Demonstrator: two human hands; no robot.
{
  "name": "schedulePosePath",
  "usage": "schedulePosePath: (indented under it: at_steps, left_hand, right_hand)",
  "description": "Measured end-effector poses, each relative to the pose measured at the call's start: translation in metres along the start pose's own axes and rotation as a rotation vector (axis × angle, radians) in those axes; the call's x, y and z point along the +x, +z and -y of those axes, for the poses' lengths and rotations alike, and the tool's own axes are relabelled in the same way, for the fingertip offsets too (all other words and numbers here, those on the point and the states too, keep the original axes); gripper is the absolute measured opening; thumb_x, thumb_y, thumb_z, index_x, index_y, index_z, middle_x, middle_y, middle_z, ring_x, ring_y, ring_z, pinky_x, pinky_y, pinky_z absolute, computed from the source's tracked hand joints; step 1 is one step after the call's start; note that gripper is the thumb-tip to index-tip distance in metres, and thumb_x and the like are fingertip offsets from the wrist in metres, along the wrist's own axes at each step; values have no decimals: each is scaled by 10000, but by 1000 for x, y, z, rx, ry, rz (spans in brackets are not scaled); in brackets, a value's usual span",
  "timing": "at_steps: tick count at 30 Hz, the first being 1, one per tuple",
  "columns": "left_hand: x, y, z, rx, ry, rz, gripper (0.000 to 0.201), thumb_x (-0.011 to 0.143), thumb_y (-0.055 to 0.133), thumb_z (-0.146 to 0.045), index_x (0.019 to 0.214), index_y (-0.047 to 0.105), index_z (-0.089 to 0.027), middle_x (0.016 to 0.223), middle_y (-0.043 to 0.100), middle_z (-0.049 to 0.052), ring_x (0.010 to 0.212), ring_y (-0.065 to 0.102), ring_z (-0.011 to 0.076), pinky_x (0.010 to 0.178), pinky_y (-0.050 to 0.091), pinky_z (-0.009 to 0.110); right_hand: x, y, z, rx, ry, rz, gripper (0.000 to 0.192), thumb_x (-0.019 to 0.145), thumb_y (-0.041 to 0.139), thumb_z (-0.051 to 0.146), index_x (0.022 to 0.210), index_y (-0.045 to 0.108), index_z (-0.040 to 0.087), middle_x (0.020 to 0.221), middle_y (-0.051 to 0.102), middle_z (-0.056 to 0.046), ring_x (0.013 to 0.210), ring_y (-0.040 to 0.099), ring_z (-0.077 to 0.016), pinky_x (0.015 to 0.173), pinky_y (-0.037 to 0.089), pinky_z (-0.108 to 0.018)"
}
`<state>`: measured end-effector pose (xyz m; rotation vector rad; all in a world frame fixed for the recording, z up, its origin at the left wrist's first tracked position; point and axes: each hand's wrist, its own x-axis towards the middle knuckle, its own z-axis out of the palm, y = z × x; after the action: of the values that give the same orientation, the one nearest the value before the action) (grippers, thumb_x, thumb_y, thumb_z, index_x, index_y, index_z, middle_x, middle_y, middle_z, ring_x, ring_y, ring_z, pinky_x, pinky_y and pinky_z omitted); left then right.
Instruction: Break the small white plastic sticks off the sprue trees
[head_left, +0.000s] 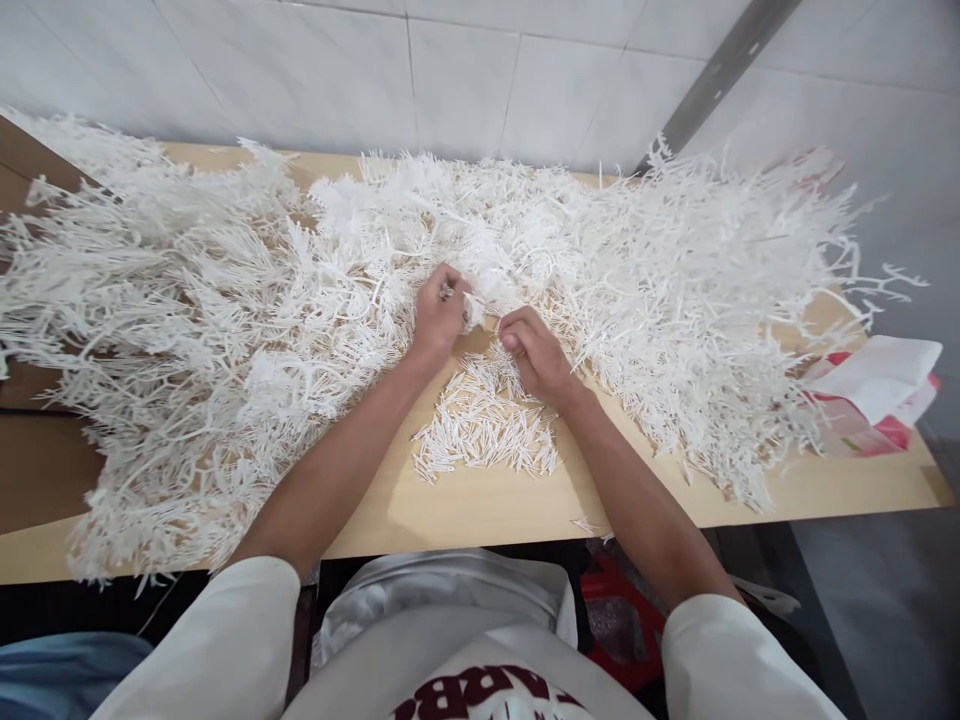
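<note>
My left hand (439,318) is closed around a white branched plastic piece (472,312), whose end sticks out toward the right hand. Just to its right, my right hand (535,354) has its fingers curled into a pinch; whatever lies between them is hidden. Below and between the hands, a small pile of short white plastic sticks (487,425) lies on the wooden table (375,515). Tangled white branched pieces form a large heap on the left (225,300) and another heap on the right (660,290), meeting behind my hands.
A pink and white plastic bag (874,400) sits at the table's right end. Brown cardboard (45,465) stands at the left edge. Behind the table rises a tiled wall (465,80) with a grey metal post (712,85). Below the front edge is something red (619,625).
</note>
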<state>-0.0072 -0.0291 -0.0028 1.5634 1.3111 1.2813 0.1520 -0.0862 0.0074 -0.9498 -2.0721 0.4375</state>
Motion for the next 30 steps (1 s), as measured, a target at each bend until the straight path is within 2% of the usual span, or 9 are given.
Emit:
schedulePosePath:
  at_steps: [2,7,11,13,16,19,22,26,30]
  left_hand:
    - [5,-2,3,-24,33,2,181,935,447,-318,784,473,-222,745,576,-11,674,542,111,622,445,248]
    - [-2,-4,-6,-27,85,164,240,947,460,-432,824,474,-226,785,614,-2,645,512,105,634,437,258]
    - [-6,-4,-8,-17,183,236,297,940,450,-510,854,498,-230,761,594,-5,672,520,119,662,430,274]
    - [-5,-4,-6,-8,224,286,323,931,451,-537,862,521,-229,764,595,2,689,525,128,676,427,283]
    - [-4,-5,-6,24,237,302,358,919,455,-562,865,558,-224,764,596,7,684,518,132,680,418,288]
    - [-4,-4,-8,33,221,317,375,914,460,-571,938,601,-224,860,643,22,753,559,138,723,435,282]
    - [-5,-4,-9,59,276,381,386,904,489,-566,999,643,-226,959,665,38,866,592,158,799,450,293]
    - [-5,-4,-8,124,345,358,385,923,468,-540,893,679,-220,802,614,26,782,572,160,740,446,305]
    - [-6,-4,-7,104,372,353,367,944,434,-517,885,660,-233,788,596,20,765,557,158,721,440,309]
  right_hand:
    - [-1,2,6,30,-11,15,228,1008,353,340,881,503,224,920,553,-38,813,532,-133,724,473,-310]
    - [1,3,3,38,201,-233,211,924,555,413,856,542,214,748,542,25,636,501,-89,621,448,-262]
    - [4,4,-3,-13,266,-312,271,924,545,436,1112,585,244,945,584,-20,750,577,-108,658,501,-275]
    - [5,5,-5,-46,302,-321,306,938,510,454,1161,597,264,1083,562,-53,815,596,-120,652,517,-280]
    - [5,6,-7,-81,293,-307,276,926,527,459,1045,657,246,1127,548,-73,873,600,-139,643,525,-285]
    - [5,6,-9,-108,245,-310,242,929,534,436,935,658,228,1002,594,-59,886,598,-153,659,518,-296]
    - [4,5,-9,-125,254,-387,232,937,525,425,903,644,228,923,607,-41,848,591,-149,658,503,-300]
    - [4,4,-7,-143,250,-453,238,921,554,425,838,645,221,879,597,-33,798,577,-139,652,480,-302]
    - [6,3,-5,-77,261,-402,272,927,539,432,789,616,211,798,584,-14,716,539,-121,632,448,-293]
